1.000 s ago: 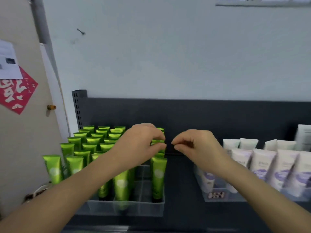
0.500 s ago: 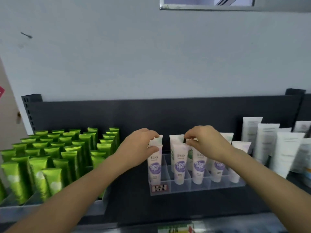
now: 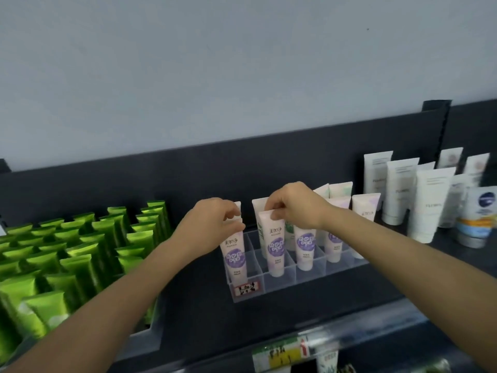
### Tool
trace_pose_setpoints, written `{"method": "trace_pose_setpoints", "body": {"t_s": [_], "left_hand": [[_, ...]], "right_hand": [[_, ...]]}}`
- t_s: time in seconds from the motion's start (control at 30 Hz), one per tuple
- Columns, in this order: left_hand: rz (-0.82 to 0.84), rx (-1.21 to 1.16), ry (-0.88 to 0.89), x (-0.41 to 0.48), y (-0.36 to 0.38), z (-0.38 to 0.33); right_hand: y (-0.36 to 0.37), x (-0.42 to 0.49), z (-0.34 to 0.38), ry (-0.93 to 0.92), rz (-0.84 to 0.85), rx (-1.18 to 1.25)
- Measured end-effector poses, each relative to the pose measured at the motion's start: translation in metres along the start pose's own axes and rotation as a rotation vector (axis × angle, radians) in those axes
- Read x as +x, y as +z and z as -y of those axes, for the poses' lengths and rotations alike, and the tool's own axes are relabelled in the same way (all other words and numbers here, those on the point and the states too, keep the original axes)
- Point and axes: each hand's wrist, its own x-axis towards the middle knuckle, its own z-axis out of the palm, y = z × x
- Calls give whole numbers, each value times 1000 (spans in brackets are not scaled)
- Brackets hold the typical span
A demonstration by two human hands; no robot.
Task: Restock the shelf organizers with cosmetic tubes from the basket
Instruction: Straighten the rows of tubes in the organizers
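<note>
Purple-label tubes [image 3: 305, 243] upright in the clear acrylic organizer [image 3: 282, 282] mid-shelf: both hands have shifted here from the green tubes [image 3: 80, 251], left hand [image 3: 212, 224] pinching the leftmost tube [image 3: 235, 254] by its top, right hand [image 3: 295, 208] pinching the next tube [image 3: 275, 246], so restocking has probably moved to this organizer.

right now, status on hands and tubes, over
Left hand pinching top of front-left tube. Right hand pinching top of next tube. Both tubes standing in organizer. Nothing in the way.
</note>
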Motion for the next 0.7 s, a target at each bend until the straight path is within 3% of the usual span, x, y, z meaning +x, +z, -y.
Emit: {"method": "trace_pose_setpoints", "body": {"t_s": [0.23, 0.37, 0.57, 0.7], "left_hand": [[-87, 11, 54, -1, 7, -5], [-144, -5, 45, 15, -10, -5], [-117, -30, -73, 38, -17, 1], [-79, -19, -35, 52, -19, -10]], "right_hand": [[0, -7, 4, -11, -34, -26], [-27, 5, 1, 2, -146, -4], [-21, 34, -9, -25, 49, -111], [-40, 45, -27, -35, 50, -146]]}}
